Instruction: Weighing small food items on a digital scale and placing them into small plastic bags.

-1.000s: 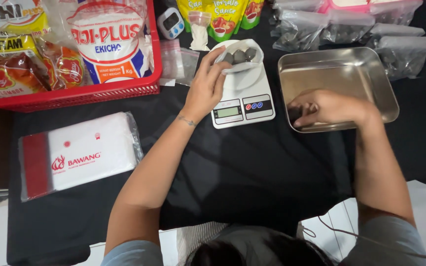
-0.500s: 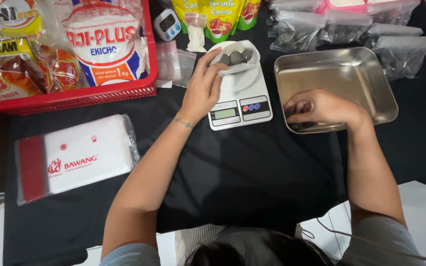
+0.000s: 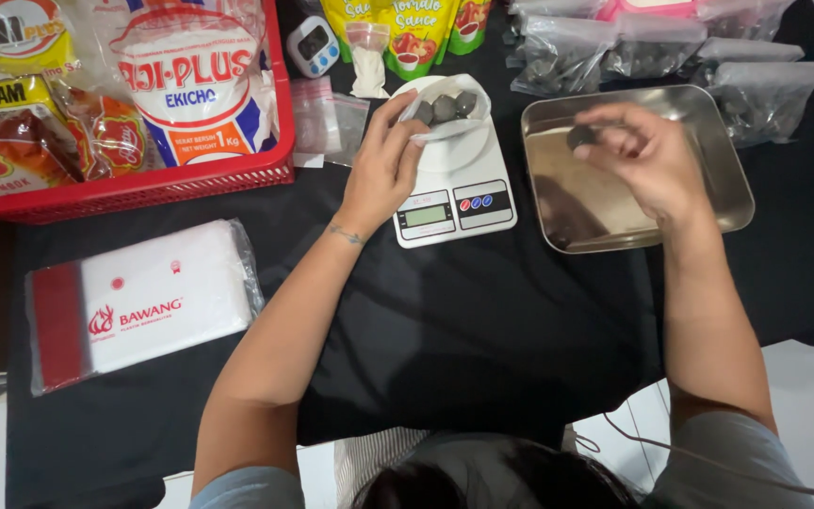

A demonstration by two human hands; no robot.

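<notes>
A white digital kitchen scale [image 3: 452, 193] stands on the black tablecloth. On its platform lies an open clear plastic bag [image 3: 445, 106] with a few dark round lumps inside. My left hand [image 3: 383, 168] grips the bag's near edge and holds it open. To the right is a shallow steel tray [image 3: 729, 193]. Above the tray my right hand [image 3: 647, 155] is raised, with a dark round lump [image 3: 580, 137] pinched in its fingertips.
A red basket [image 3: 134, 184] of food packets fills the back left. A flat pack of plastic bags [image 3: 138, 302] lies at the front left. Sealed bags of dark lumps [image 3: 605, 52], sauce pouches [image 3: 416, 33] and a small timer [image 3: 316, 42] line the back edge.
My right hand has lifted off the tray floor, now holding a dark lump up over the tray. My left hand has stayed on the bag on the scale.
</notes>
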